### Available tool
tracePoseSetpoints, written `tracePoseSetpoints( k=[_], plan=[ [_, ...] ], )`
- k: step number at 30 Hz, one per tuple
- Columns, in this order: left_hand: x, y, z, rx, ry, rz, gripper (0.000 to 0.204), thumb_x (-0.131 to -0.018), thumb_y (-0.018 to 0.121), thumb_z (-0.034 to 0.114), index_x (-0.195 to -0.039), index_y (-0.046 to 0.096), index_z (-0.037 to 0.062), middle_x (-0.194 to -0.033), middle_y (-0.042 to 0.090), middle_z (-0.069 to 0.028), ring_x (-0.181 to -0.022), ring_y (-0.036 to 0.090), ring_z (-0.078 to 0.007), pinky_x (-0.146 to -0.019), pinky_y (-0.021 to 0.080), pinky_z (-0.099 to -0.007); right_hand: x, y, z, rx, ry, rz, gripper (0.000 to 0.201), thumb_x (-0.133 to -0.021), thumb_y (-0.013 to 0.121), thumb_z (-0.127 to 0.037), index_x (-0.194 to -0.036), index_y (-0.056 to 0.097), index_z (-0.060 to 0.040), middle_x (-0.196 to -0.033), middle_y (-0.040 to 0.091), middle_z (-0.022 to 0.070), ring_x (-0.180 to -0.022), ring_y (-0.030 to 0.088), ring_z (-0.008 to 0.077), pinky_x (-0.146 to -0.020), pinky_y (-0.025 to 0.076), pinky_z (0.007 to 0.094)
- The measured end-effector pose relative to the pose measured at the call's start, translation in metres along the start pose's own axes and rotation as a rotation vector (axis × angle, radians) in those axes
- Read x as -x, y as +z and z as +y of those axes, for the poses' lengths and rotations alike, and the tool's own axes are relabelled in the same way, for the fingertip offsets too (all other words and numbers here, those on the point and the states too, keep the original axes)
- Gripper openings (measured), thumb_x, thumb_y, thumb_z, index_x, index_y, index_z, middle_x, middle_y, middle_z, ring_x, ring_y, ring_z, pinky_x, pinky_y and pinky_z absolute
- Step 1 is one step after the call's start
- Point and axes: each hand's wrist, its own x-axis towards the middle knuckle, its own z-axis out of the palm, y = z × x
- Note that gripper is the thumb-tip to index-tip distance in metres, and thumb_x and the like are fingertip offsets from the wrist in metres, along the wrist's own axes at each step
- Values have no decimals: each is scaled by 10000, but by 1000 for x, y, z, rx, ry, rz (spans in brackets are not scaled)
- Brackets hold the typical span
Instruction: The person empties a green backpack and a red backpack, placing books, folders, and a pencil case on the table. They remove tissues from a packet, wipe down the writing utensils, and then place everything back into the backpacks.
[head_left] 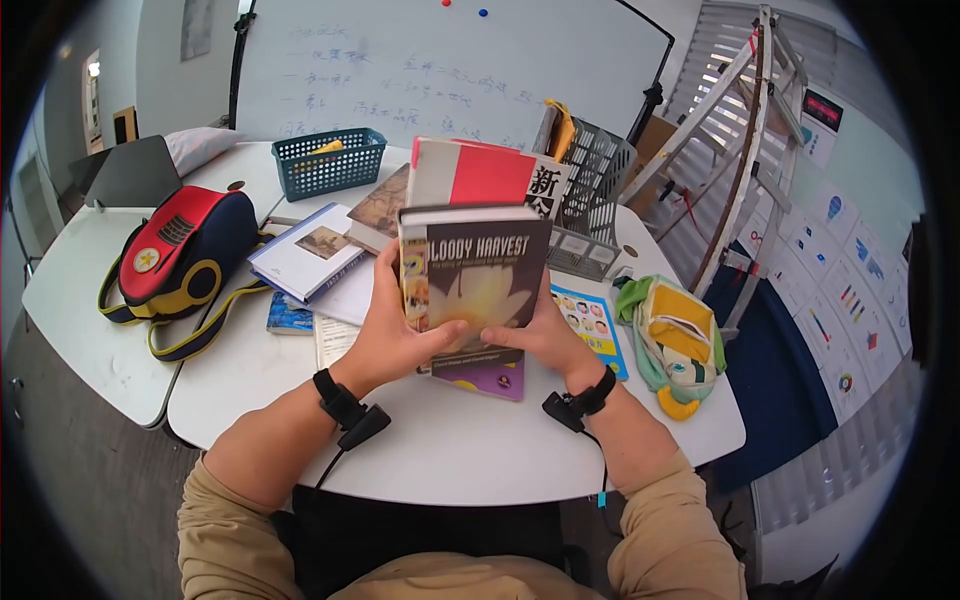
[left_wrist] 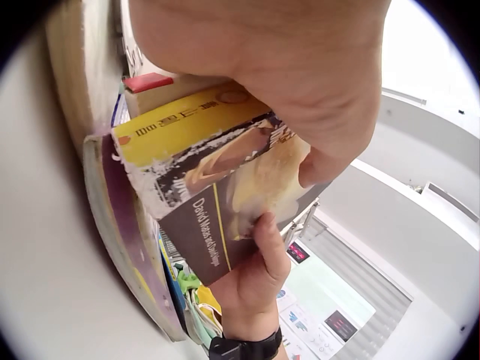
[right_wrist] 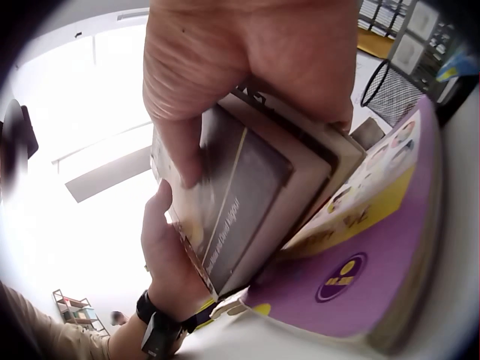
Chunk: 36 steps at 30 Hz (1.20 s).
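Note:
Both hands grip a dark hardback book (head_left: 478,265) titled "Loody Harvest" in what shows, cover toward me, over the table. The left hand (head_left: 388,335) is on its left edge, the right hand (head_left: 548,342) on its right edge. Both thumbs press the lower front cover, while the other fingers go behind, mostly hidden. Against its back, a book with a yellow spine (left_wrist: 187,120) shows in the left wrist view. A purple book (right_wrist: 337,277) stands just behind and below. Farther back rise a red and white book (head_left: 490,175) and a book with large black characters (head_left: 545,185).
At left lie a white and blue book (head_left: 310,250), a brown-covered book (head_left: 383,205) and a red and navy bag (head_left: 185,250). A teal basket (head_left: 330,165) and a grey file rack (head_left: 600,170) stand behind. A green and yellow pouch (head_left: 675,340) lies right, beside a blue booklet (head_left: 590,320).

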Motion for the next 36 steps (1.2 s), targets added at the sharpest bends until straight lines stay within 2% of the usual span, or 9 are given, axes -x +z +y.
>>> tracePoseSetpoints(
  k=[4,10,13,14,22,27,30,31,36],
  plan=[
    [-1,3,-5,41,-81,-48,1033,-889,953,142,-1653,267,35,-1543,558,-168,-1472,566,-264,-1225,499,-439,2,-10,9,180,64,-76,1386,-733,1107,-351,-1716,175,-58,-1681,421,177,-1598,418,313,-1328,368,451],
    [6,8,-2,-46,-109,-52,909,-917,940,139,-1567,318,7,-1477,592,-192,-1381,637,-265,-1133,572,-410,18,-16,-2,213,107,-54,1372,-759,1095,-329,-1738,177,-43,-1689,439,193,-1593,437,301,-1322,378,446],
    [10,12,7,231,-302,41,828,-964,914,138,-1561,356,2,-1433,636,-179,-1280,694,-249,-1079,600,-401,19,-21,-20,-217,70,-22,1174,-857,1034,-226,-1716,258,-28,-1641,522,165,-1554,498,266,-1307,403,423],
    [9,14,-7,221,-136,81,725,-1026,856,161,-1561,397,-7,-1443,657,-164,-1234,723,-239,-1065,614,-411,19,-23,-21,-265,45,-10,1108,-884,1008,-192,-1705,284,-23,-1626,544,153,-1532,522,255,-1295,420,415],
    [15,61,12,531,-181,135,594,-1132,713,218,-1613,445,-6,-1561,621,-142,-1414,646,-250,-1169,560,-428,56,5,-45,-636,47,146,743,-1008,880,-159,-1634,498,-44,-1553,634,87,-1409,614,174,-1209,509,384],
    [18,84,6,366,-379,-216,699,-1122,748,233,-1666,380,-6,-1614,570,-132,-1470,582,-242,-1228,480,-425,101,-36,-65,-678,-22,219,694,-998,840,-125,-1622,547,-48,-1504,673,63,-1384,628,172,-1194,511,384],
    [14,121,30,253,-334,-455,782,-1071,814,191,-1683,361,10,-1676,495,-141,-1526,518,-253,-1239,462,-462,141,-78,-83,-768,17,412,635,-1049,771,-222,-1617,547,-48,-1517,675,98,-1346,684,211,-1144,577,405],
    [2,138,25,140,-15,-591,815,-1039,835,147,-1683,350,30,-1656,475,-159,-1544,494,-284,-1258,442,-499,157,-95,-88,-821,46,451,632,-1065,732,-307,-1616,551,-56,-1510,692,123,-1331,711,253,-1135,593,450],
    [-45,219,41,-369,437,-763,582,-1042,788,155,-1539,522,8,-1443,605,-211,-1413,594,-404,-1204,488,-500,248,-182,-115,-961,-30,684,595,-1067,694,-450,-1531,644,-82,-1456,747,150,-1300,744,332,-1146,594,516]
  ],
)
